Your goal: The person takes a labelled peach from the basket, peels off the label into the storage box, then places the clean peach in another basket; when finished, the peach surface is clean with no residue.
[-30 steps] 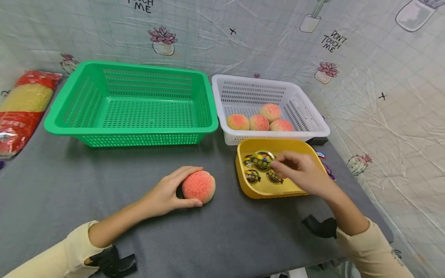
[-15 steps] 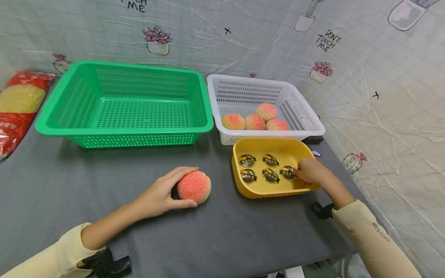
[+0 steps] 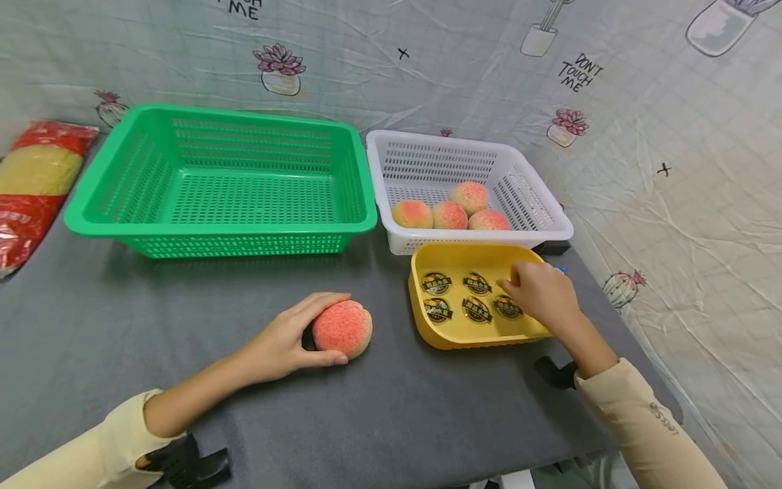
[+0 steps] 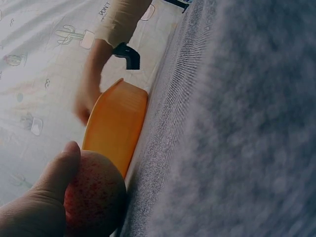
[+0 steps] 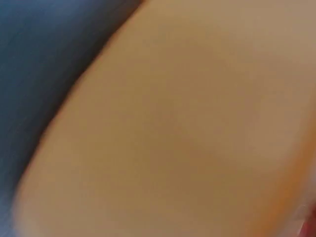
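My left hand (image 3: 290, 337) grips a pink-red peach (image 3: 343, 330) on the grey tabletop, thumb in front and fingers behind. The left wrist view shows the thumb against the peach (image 4: 94, 195). Over the right part of a yellow tray (image 3: 449, 341) is my right hand (image 3: 540, 295), its fingers bent. No object shows between its fingers, but the fingertips are partly hidden. Several round black-and-gold fruit stickers (image 3: 476, 309) lie in the tray. The right wrist view is a close blur of skin.
An empty green basket (image 3: 226, 229) stands at the back left. Beside it, a white basket (image 3: 470, 236) holds several peaches (image 3: 449, 215). A red-and-yellow packet (image 3: 36, 176) lies at the far left. A patterned cloth hangs behind.
A sticker was in my right hand earlier. The hand then reached down into the tray's right side, and has since moved up and slightly left. The left hand stays on the peach.
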Available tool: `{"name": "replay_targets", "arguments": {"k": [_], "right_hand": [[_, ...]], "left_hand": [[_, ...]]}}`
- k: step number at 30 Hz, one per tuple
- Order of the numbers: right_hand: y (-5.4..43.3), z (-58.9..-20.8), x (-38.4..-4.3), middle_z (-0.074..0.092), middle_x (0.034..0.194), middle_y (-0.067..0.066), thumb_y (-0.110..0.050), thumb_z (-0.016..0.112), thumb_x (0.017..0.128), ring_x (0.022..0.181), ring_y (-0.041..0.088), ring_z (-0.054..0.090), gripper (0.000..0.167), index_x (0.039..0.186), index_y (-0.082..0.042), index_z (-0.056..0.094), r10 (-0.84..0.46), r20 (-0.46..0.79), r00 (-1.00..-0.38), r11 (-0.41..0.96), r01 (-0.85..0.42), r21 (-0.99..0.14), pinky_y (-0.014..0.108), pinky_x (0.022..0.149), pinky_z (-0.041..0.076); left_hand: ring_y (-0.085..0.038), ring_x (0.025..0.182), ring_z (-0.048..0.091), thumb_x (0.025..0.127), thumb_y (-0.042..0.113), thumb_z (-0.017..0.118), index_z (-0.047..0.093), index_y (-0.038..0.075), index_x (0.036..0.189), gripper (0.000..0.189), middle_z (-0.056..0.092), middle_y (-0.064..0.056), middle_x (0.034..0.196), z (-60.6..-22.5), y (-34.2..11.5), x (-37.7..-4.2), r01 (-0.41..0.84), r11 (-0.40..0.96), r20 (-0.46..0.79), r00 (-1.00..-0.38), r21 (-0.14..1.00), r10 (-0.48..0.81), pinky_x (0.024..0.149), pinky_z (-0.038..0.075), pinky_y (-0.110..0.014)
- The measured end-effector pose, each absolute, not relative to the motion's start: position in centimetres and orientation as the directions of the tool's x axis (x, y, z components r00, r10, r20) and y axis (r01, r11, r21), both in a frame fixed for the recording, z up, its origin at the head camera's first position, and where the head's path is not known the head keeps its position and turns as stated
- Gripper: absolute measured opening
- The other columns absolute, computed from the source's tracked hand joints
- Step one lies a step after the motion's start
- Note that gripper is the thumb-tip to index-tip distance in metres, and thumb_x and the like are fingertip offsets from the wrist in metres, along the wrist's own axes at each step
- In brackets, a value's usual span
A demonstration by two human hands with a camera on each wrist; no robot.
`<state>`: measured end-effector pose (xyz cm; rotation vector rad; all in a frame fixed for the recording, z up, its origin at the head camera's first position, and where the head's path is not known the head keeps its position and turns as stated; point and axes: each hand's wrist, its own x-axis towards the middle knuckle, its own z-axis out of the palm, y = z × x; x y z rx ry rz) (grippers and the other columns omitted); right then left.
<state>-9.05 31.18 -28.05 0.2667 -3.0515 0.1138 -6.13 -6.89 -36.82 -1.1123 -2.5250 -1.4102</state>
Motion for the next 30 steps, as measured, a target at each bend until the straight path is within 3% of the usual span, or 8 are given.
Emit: {"name": "replay_targets", "arguments": {"k": [4, 7, 11, 17, 21, 25, 30], "right_hand": [[26.9, -27.4, -8.4, 0.046, 0.058, -0.003, -0.019, 0.075, 0.083, 0.053, 0.014, 0.043, 0.029, 0.066, -0.013, 0.052, -0.347, 0.207, -0.915, 0.905, -0.384, -0.181, 0.029, 0.048, 0.035], [23.7, -27.3, -7.9, 0.056, 0.072, -0.001, -0.023, 0.078, 0.08, 0.063, 0.012, 0.051, 0.022, 0.082, -0.01, 0.061, -0.503, 0.227, -0.834, 0.79, -0.551, -0.27, 0.027, 0.056, 0.043], [19.6, -27.9, -7.3, 0.06, 0.1, 0.005, -0.03, 0.08, 0.078, 0.083, 0.016, 0.057, 0.044, 0.111, -0.009, 0.062, -0.673, 0.166, -0.72, 0.648, -0.683, -0.336, 0.027, 0.07, 0.048], [15.7, -29.0, -7.2, 0.049, 0.129, 0.009, -0.038, 0.081, 0.075, 0.114, 0.018, 0.049, 0.076, 0.137, -0.009, 0.046, -0.781, 0.02, -0.624, 0.563, -0.718, -0.408, 0.033, 0.092, 0.045], [14.9, -29.8, -7.2, 0.046, 0.131, 0.01, -0.033, 0.082, 0.074, 0.112, 0.018, 0.051, 0.082, 0.141, -0.01, 0.039, -0.796, -0.053, -0.603, 0.55, -0.683, -0.481, 0.031, 0.09, 0.046], [14.7, -30.5, -7.2, 0.047, 0.128, 0.01, -0.027, 0.084, 0.073, 0.11, 0.018, 0.051, 0.08, 0.138, -0.01, 0.041, -0.802, -0.025, -0.597, 0.522, -0.679, -0.516, 0.028, 0.088, 0.046], [14.3, -30.8, -7.1, 0.047, 0.123, 0.008, -0.026, 0.086, 0.069, 0.108, 0.016, 0.05, 0.076, 0.131, -0.009, 0.046, -0.801, 0.03, -0.598, 0.501, -0.698, -0.511, 0.026, 0.085, 0.046]], "left_hand": [[-0.018, 0.115, 0.052, 0.075, 0.035, 0.081, 0.045, 0.009, 0.138, 0.077, 0.049, -0.002, 0.133, -36.7, -7.0, -6.0, 0.599, 0.336, 0.357, -0.747, 0.727, 0.56, 0.089, 0.047, -0.044], [-0.02, 0.116, 0.051, 0.075, 0.035, 0.081, 0.043, 0.007, 0.14, 0.08, 0.05, -0.004, 0.133, -36.5, -7.1, -6.0, 0.592, 0.349, 0.345, -0.754, 0.727, 0.559, 0.09, 0.046, -0.045], [-0.021, 0.117, 0.052, 0.074, 0.035, 0.082, 0.041, 0.004, 0.141, 0.084, 0.05, -0.008, 0.135, -36.4, -7.2, -6.0, 0.564, 0.362, 0.316, -0.77, 0.742, 0.554, 0.091, 0.045, -0.045], [-0.019, 0.11, 0.054, 0.076, 0.036, 0.081, 0.038, 0.004, 0.141, 0.084, 0.049, -0.008, 0.134, -36.3, -7.3, -5.8, 0.519, 0.347, 0.277, -0.786, 0.781, 0.553, 0.086, 0.048, -0.042], [-0.021, 0.11, 0.054, 0.075, 0.035, 0.081, 0.034, 0.002, 0.142, 0.088, 0.046, -0.011, 0.134, -36.2, -7.1, -5.9, 0.483, 0.335, 0.251, -0.799, 0.809, 0.546, 0.085, 0.049, -0.04], [-0.025, 0.11, 0.054, 0.078, 0.032, 0.08, 0.03, -0.001, 0.142, 0.088, 0.042, -0.018, 0.136, -35.7, -7.3, -6.2, 0.467, 0.332, 0.227, -0.796, 0.82, 0.561, 0.086, 0.049, -0.04], [-0.029, 0.111, 0.055, 0.085, 0.027, 0.074, 0.044, 0.001, 0.134, 0.063, 0.045, -0.015, 0.134, -33.5, -8.8, -7.0, 0.593, 0.368, 0.35, -0.761, 0.716, 0.547, 0.086, 0.048, -0.046]]}}
